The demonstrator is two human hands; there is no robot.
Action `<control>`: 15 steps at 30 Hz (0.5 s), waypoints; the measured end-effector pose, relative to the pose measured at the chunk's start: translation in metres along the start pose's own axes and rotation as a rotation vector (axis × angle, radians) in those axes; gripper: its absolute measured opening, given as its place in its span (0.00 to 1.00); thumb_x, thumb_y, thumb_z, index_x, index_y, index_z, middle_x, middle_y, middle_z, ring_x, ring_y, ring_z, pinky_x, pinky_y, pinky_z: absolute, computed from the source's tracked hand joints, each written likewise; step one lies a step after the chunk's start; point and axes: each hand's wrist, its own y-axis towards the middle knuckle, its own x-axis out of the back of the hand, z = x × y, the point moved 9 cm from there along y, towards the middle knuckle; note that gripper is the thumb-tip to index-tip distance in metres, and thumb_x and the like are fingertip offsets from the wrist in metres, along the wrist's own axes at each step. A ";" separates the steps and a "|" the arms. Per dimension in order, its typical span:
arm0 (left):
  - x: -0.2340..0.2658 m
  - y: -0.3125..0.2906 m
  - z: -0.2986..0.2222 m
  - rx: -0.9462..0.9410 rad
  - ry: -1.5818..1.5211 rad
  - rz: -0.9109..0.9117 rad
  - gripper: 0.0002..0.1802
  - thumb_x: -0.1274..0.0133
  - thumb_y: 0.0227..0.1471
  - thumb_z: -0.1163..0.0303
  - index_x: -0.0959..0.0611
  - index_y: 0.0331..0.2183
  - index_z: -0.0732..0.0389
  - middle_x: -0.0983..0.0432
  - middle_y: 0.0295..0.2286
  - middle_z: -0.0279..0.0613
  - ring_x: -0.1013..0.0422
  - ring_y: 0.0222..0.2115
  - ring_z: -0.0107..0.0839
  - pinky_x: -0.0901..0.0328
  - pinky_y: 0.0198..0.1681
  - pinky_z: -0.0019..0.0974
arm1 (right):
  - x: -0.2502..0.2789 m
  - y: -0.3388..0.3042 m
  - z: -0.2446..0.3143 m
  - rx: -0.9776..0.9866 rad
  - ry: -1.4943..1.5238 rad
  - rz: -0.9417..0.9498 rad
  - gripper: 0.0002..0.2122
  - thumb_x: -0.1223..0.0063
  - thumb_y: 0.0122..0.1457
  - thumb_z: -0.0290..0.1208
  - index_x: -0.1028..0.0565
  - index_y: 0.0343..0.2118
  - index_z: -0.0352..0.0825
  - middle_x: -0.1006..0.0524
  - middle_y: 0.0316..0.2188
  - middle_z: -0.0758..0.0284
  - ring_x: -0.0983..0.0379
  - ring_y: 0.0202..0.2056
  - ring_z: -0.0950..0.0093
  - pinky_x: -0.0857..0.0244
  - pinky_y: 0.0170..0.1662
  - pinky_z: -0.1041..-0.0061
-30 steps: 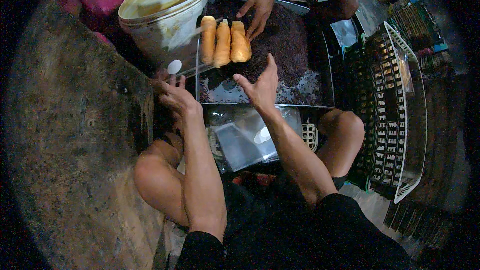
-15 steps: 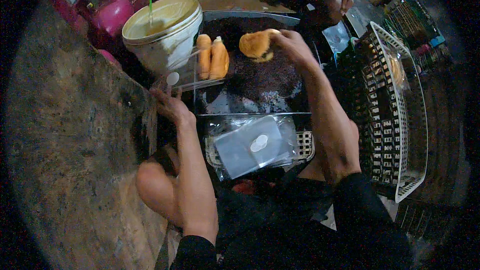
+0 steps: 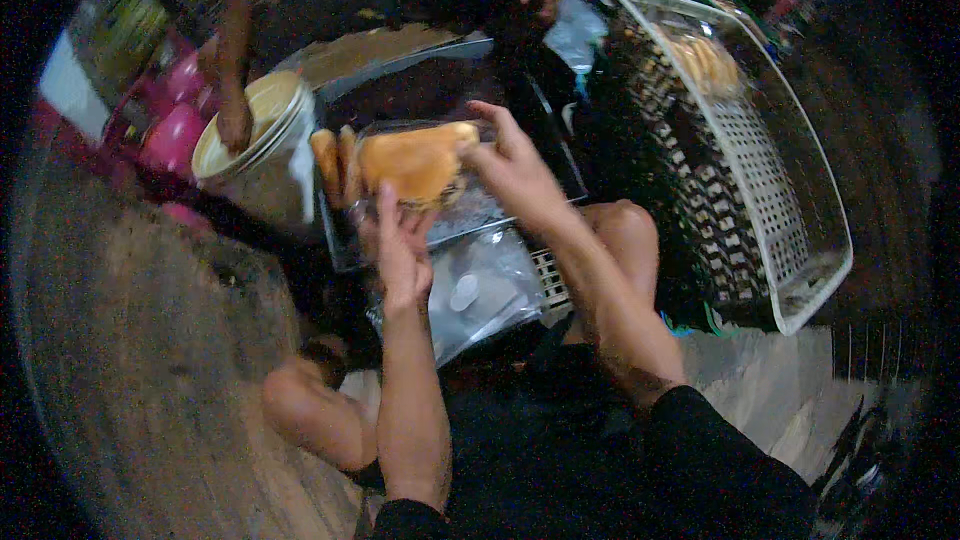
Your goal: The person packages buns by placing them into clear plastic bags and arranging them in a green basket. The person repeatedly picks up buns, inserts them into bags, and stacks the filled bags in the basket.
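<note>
My right hand (image 3: 508, 168) pinches bread (image 3: 415, 160) | left hand (image 3: 403, 262) spread beneath | done: wrapped buns (image 3: 705, 65) in crate (image 3: 795, 295) | pending: this piece, two rolls (image 3: 326, 165); sealing too blurred to judge

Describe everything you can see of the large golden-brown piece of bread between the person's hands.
The bread is broad and uneven in outline, with a smooth-looking golden-brown face and dark bits along its lower right edge. It appears over the tray, its face turned toward the camera. The left hand has fingers at its lower side; the right hand meets its right end. Clear plastic shows around it, but blur hides how far that covers it.
</note>
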 end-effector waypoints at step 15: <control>-0.090 -0.023 -0.005 0.037 0.098 0.432 0.24 0.55 0.61 0.50 0.22 0.49 0.58 0.22 0.38 0.50 0.25 0.37 0.33 0.30 0.38 0.40 | 0.073 0.022 0.126 0.198 -1.210 0.026 0.30 0.35 0.47 0.35 0.35 0.54 0.39 0.20 0.27 0.57 0.21 0.28 0.59 0.27 0.28 0.61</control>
